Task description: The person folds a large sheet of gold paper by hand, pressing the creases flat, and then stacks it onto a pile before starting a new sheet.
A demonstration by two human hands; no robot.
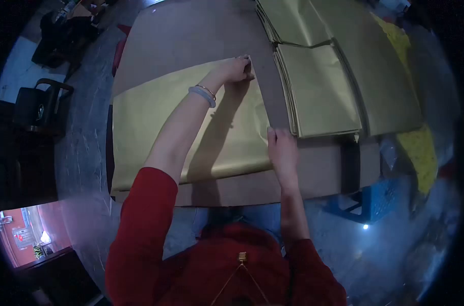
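A large gold-coloured sheet [160, 117], which looks like paper, lies across the tabletop in front of me. With bent fingers, my left hand [238, 70] grips the sheet's far right corner; the fingertips are partly hidden. Closer to my body, my right hand [284, 148] has its fingers curled at the sheet's right edge, the thumb pointing forward. Shallow creases show in the sheet between the hands. Just right of my right hand sits a stack of folded gold sheets [318, 92].
A wider pile of gold sheets [379, 86] lies along the right of the brown table [191, 30]. A blue plastic crate or stool [367, 201] stands on the floor below. Yellow material [419, 153] hangs at the right. A dark chair [41, 107] stands at the left.
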